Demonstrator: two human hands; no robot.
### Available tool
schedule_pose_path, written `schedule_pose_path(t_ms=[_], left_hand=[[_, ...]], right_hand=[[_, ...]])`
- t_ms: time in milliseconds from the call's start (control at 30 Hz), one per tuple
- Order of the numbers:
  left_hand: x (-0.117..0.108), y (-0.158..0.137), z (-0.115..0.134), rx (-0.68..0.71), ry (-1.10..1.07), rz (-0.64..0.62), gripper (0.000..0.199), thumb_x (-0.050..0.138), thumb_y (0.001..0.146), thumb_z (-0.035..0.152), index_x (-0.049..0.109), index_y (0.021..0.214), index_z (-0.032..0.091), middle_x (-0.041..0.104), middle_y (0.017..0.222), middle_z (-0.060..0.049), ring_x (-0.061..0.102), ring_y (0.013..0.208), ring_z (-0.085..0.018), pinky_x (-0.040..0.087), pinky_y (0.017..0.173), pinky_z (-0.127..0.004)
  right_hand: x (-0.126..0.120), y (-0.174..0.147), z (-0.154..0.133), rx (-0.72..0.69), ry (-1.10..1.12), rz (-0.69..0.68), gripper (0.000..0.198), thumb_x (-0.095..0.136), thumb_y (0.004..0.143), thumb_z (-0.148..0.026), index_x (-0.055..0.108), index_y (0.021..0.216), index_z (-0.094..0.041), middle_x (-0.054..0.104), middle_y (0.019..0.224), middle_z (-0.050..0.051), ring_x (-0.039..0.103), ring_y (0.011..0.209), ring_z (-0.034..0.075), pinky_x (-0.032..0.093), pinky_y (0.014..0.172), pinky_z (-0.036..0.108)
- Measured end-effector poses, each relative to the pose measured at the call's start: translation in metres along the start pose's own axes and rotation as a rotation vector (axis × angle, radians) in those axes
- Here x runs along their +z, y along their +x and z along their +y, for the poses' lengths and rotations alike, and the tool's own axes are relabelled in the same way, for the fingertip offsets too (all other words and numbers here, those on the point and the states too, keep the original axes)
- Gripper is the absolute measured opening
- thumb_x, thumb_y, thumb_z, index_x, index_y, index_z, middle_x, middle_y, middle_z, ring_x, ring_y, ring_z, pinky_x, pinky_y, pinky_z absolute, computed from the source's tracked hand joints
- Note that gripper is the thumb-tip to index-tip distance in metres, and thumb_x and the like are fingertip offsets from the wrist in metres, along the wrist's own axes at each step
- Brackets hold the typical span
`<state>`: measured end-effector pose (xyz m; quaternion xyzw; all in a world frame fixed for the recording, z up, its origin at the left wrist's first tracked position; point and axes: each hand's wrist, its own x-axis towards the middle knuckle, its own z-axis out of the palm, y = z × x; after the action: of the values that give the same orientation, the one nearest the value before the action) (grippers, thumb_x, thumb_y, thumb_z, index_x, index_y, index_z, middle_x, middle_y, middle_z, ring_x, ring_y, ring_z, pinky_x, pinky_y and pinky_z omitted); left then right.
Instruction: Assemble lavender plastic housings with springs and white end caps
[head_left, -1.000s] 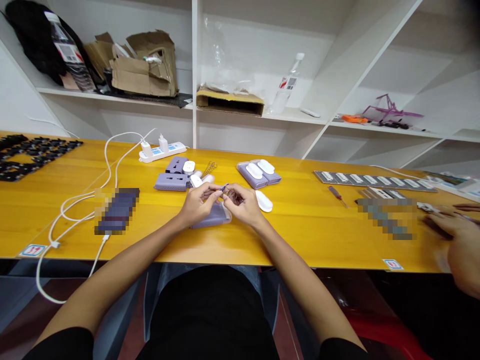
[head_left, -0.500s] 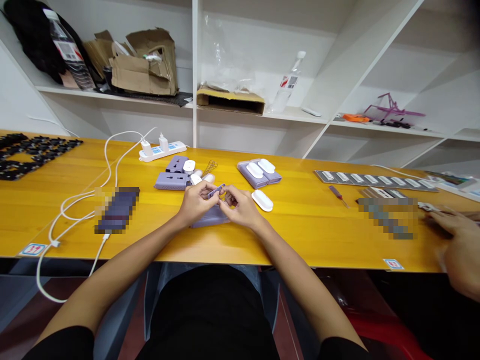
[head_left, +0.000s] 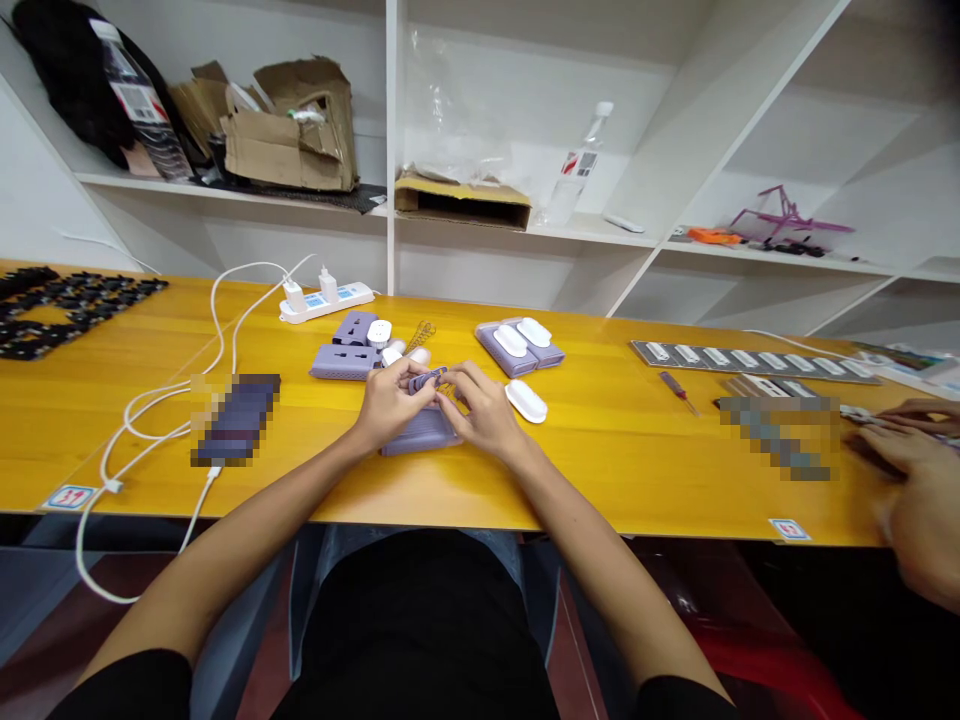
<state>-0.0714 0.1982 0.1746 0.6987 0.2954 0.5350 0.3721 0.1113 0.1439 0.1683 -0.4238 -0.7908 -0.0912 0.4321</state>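
Purple part [head_left: 427, 379], pinched in the left hand [head_left: 388, 408], slants lengthwise toward the right hand [head_left: 487, 412], half-curled by its end, though I can't tell what that grips.

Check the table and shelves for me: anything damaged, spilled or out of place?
The brown cardboard box on the left shelf looks damaged: its flaps are torn and crumpled. On the table, one white oval piece lies alone beside the right hand, apart from the pair on the purple pieces, perhaps deliberately. I see no spill.
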Motion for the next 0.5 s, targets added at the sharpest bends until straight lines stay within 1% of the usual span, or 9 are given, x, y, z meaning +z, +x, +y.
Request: schedule_pose_path(t_ms=[100, 200, 267, 333, 400, 500], left_hand=[[0.0002, -0.0008, 0.0000, -0.030, 0.012, 0.010, 0.016, 0.080, 0.083, 0.031, 0.070, 0.089, 0.019, 0.079, 0.075, 0.000, 0.076, 0.061, -0.017, 0.059, 0.055, -0.024], [0.0003, -0.0019, -0.0011, -0.024, 0.057, 0.024, 0.017, 0.081, 0.084, 0.032, 0.071, 0.090, 0.019, 0.078, 0.074, 0.000, 0.075, 0.061, -0.016, 0.058, 0.057, -0.024], [0.0010, -0.0025, -0.0032, -0.014, 0.053, 0.021, 0.018, 0.082, 0.084, 0.033, 0.072, 0.091, 0.019, 0.079, 0.074, 0.000, 0.075, 0.061, -0.016, 0.060, 0.060, -0.025], [0.0021, -0.0030, -0.0063, -0.017, -0.004, 0.002, 0.021, 0.082, 0.085, 0.036, 0.073, 0.092, 0.019, 0.081, 0.080, -0.003, 0.078, 0.066, -0.018, 0.064, 0.065, -0.028], [0.0031, -0.0033, -0.0091, -0.031, -0.095, -0.027, 0.025, 0.083, 0.086, 0.041, 0.075, 0.093, 0.018, 0.084, 0.090, -0.006, 0.082, 0.076, -0.021, 0.068, 0.074, -0.033], [0.0027, -0.0039, -0.0089, -0.032, -0.182, -0.072, 0.032, 0.085, 0.085, 0.045, 0.078, 0.098, 0.017, 0.085, 0.102, -0.010, 0.084, 0.089, -0.026, 0.069, 0.088, -0.040]], right_hand=[[0.0035, -0.0008, 0.0001, -0.006, -0.003, 0.026, 0.015, 0.060, 0.105, -0.024, 0.063, 0.119, -0.021, 0.072, 0.100, 0.009, 0.069, 0.080, 0.021, 0.053, 0.067, 0.032], [0.0066, -0.0023, 0.0023, 0.002, -0.012, 0.068, 0.020, 0.062, 0.104, -0.025, 0.061, 0.123, -0.020, 0.073, 0.094, 0.008, 0.070, 0.078, 0.022, 0.054, 0.067, 0.032], [0.0077, -0.0033, 0.0042, 0.005, -0.009, 0.084, 0.019, 0.064, 0.104, -0.026, 0.062, 0.122, -0.020, 0.074, 0.091, 0.007, 0.070, 0.076, 0.021, 0.055, 0.068, 0.032], [0.0080, -0.0042, 0.0058, 0.012, 0.007, 0.087, 0.018, 0.065, 0.103, -0.026, 0.063, 0.120, -0.020, 0.075, 0.089, 0.007, 0.070, 0.074, 0.021, 0.055, 0.068, 0.032], [0.0079, -0.0047, 0.0068, 0.035, 0.043, 0.088, 0.019, 0.066, 0.103, -0.026, 0.064, 0.120, -0.020, 0.075, 0.089, 0.006, 0.068, 0.071, 0.019, 0.056, 0.067, 0.032], [0.0071, -0.0046, 0.0073, 0.072, 0.125, 0.107, 0.021, 0.067, 0.102, -0.026, 0.064, 0.122, -0.020, 0.075, 0.091, 0.005, 0.065, 0.066, 0.016, 0.055, 0.064, 0.030]])
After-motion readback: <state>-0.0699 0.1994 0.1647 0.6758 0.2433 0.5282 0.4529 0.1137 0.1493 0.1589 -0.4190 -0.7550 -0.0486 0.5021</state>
